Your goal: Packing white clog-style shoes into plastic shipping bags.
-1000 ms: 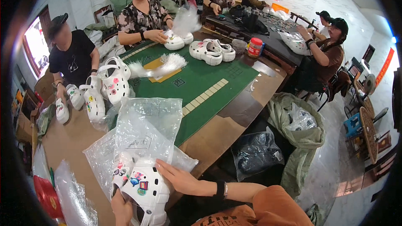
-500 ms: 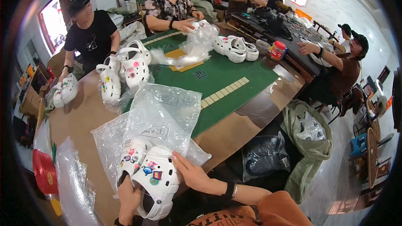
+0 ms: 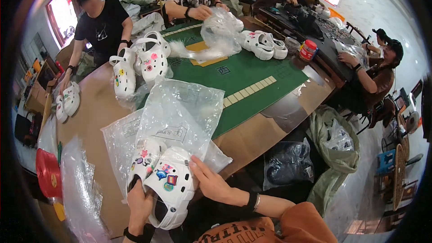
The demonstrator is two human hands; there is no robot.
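Note:
A pair of white clogs with colourful charms is in front of me, toes pointing away: the left clog (image 3: 145,158) and the right clog (image 3: 173,177). My left hand (image 3: 139,203) grips the pair by their inner sides near the foot openings, its fingers partly hidden. Against the outer side of the right clog lies my right hand (image 3: 210,183), fingers stretched out. The toes are at the lower end of a clear plastic bag (image 3: 184,108); how far they are inside it I cannot tell. Another clear bag (image 3: 118,132) lies beneath.
More white clogs (image 3: 150,60) stand farther up the table (image 3: 92,130), others by a red-lidded jar (image 3: 308,50). A red roll (image 3: 48,173) and plastic sheeting (image 3: 81,189) lie at left. At right are a bagged dark pair (image 3: 288,166) and an open sack (image 3: 335,171). Several people work around.
The clogs have pushed slightly farther toward the bag, and both hands shifted a little with them. Across the table, a person's hands have lifted from the clogs to the bag around them.

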